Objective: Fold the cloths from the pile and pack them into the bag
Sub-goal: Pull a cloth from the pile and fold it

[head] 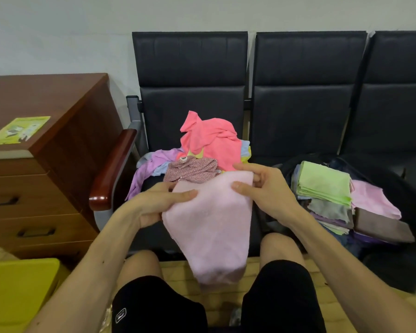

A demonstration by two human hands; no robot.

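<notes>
A pale pink cloth (214, 227) hangs in front of me, held up by its top edge over my knees. My left hand (159, 203) pinches its upper left corner, and my right hand (262, 188) pinches the upper right corner. Behind it, on the left black seat, lies the pile of loose cloths (202, 150), with a coral pink one on top, a speckled one and lilac ones beneath. On the middle seat a dark bag (408, 188) lies open, holding folded cloths (324, 183), a light green one uppermost, with a pink and a brown one beside it.
A row of black padded chairs (308, 92) stands against the wall, with a wooden armrest (113, 169) at its left end. A brown drawer cabinet (41, 164) with a green leaflet on top stands at left. A yellow object (19, 292) sits at the lower left.
</notes>
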